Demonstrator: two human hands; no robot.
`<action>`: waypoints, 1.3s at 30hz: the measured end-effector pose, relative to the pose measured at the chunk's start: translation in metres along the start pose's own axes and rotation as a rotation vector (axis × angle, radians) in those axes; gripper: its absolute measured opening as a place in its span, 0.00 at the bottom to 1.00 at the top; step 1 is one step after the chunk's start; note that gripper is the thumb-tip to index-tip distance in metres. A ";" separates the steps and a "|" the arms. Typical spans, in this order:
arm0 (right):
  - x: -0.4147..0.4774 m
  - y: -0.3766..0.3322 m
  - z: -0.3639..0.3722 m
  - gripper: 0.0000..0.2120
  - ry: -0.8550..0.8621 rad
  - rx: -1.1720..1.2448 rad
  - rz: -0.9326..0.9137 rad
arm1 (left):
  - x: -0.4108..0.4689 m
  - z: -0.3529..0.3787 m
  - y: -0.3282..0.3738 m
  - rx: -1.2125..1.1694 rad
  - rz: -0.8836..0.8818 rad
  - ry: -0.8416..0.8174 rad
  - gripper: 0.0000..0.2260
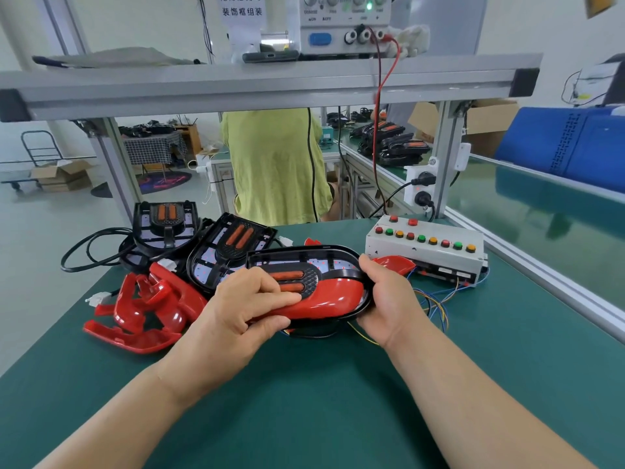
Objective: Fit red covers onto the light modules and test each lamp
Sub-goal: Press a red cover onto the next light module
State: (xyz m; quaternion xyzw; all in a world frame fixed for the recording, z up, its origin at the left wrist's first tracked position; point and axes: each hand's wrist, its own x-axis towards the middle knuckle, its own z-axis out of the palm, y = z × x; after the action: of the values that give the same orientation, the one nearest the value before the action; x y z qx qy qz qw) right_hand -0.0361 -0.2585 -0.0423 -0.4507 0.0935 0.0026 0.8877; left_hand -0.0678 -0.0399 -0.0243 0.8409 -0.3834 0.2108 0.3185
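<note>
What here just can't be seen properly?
Whether the cover is fully seated on the module: in the head view, the left hand and right hand hide its ends.
Button box labels: too small to read.
Sign and power supply: tops cut off by the upper edge.
Other person: upper body hidden behind the shelf.

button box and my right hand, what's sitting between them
In the head view, a loose red cover lies between the button box and the right hand. Coloured wires trail from the box just beside it.
</note>
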 end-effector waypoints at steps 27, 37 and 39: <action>-0.009 0.001 0.001 0.30 -0.218 -0.080 -0.015 | -0.003 0.008 -0.007 -0.126 -0.148 -0.058 0.16; -0.005 0.004 0.001 0.31 -0.114 -0.058 -0.034 | -0.006 0.020 -0.011 -0.027 -0.084 -0.023 0.14; -0.004 0.004 0.001 0.34 -0.113 -0.059 -0.037 | -0.006 0.022 -0.011 0.012 -0.084 -0.014 0.15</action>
State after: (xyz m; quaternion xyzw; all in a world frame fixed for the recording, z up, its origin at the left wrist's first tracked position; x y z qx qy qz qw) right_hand -0.0406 -0.2550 -0.0442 -0.4776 0.0347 0.0146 0.8778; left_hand -0.0605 -0.0465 -0.0471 0.8595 -0.3490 0.1936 0.3193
